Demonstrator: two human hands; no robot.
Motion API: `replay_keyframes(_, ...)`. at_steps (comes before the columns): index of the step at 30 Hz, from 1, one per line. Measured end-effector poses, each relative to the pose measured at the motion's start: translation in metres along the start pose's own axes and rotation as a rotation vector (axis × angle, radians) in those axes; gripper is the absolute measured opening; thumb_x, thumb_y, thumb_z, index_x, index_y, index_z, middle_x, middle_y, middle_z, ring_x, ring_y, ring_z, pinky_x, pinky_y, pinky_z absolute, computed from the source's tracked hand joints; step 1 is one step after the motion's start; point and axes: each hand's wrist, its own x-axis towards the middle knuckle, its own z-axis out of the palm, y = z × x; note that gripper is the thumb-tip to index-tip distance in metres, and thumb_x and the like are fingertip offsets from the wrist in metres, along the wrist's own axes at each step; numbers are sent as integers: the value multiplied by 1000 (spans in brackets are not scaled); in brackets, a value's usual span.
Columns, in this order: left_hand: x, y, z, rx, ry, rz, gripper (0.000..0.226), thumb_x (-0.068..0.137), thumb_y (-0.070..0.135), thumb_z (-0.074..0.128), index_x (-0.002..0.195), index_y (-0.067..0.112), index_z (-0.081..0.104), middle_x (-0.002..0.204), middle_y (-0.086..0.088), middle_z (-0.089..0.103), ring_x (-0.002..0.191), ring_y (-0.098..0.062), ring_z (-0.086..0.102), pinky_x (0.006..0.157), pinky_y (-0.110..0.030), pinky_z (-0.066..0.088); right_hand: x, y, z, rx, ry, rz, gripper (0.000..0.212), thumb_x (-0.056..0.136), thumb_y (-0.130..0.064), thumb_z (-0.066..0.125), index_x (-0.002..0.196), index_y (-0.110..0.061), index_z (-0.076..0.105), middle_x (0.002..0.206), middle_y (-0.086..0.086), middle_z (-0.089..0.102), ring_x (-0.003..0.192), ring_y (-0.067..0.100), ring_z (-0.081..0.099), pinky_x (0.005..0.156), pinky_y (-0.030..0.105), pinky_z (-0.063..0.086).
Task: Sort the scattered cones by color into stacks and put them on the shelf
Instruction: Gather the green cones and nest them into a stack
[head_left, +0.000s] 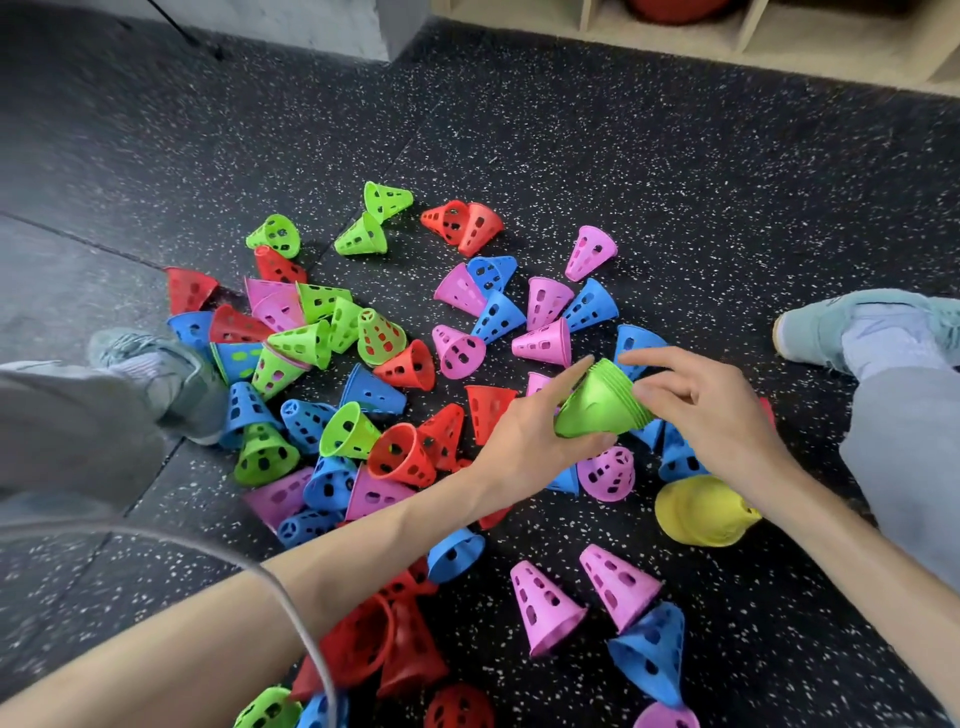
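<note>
A stack of green cones (602, 402) hangs tilted above the floor at centre right. My left hand (530, 436) grips its narrow end, thumb below and fingers over the top. My right hand (706, 405) touches the stack's wide rims with curled fingers. Below them, loose cones lie scattered on the dark speckled floor: green cones (306, 343), red cones (400, 454), blue cones (496, 314) and pink cones (545, 605). A yellow stack (698, 512) lies on its side under my right forearm. The shelf (727, 41) runs along the top right.
My two feet in pale shoes frame the pile, the left foot (156, 374) and the right foot (857, 327). A grey concrete block (311, 26) stands at the top centre. A thin cable (291, 597) curves over my left arm.
</note>
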Motion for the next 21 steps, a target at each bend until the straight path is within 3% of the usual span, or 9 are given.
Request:
replay_keyframes(3, 1, -2, -3, 5, 14, 26, 79, 86, 33, 82, 152, 37, 39, 112, -3, 70, 78, -29, 68, 75, -50, 59, -2, 1, 4, 6, -55, 10, 35, 93, -16, 71, 120, -38, 66, 89, -13, 78, 89, 9, 73, 95, 36, 52)
replay_keyframes(6, 2, -2, -6, 41, 28, 57, 76, 85, 34, 82, 150, 34, 42, 105, -4, 71, 80, -26, 68, 76, -47, 59, -3, 3, 7, -12, -79, -6, 44, 92, -15, 74, 128, -36, 61, 88, -9, 77, 88, 18, 72, 97, 45, 53)
replay_keyframes(12, 4, -5, -6, 78, 30, 71, 74, 84, 35, 83, 147, 31, 45, 107, 2, 71, 85, -20, 68, 81, -42, 57, -3, 5, 8, -23, -75, -12, 47, 93, -13, 72, 130, -37, 56, 81, -18, 74, 80, 1, 69, 87, 30, 50)
replay_keyframes(17, 6, -6, -11, 98, 27, 89, 59, 89, 38, 79, 141, 28, 53, 102, 4, 71, 72, -18, 69, 67, -26, 55, -3, 8, 11, -12, -10, 2, 45, 94, -16, 71, 134, -32, 58, 87, -8, 77, 86, 8, 72, 94, 37, 55)
replay_keyframes(21, 10, -11, -18, 157, 34, 105, 53, 90, 46, 75, 137, 29, 57, 105, 9, 70, 79, -10, 66, 70, -23, 51, -2, 5, 12, 23, 25, -9, 46, 93, -17, 72, 134, -32, 57, 87, -4, 77, 88, 11, 73, 94, 35, 55)
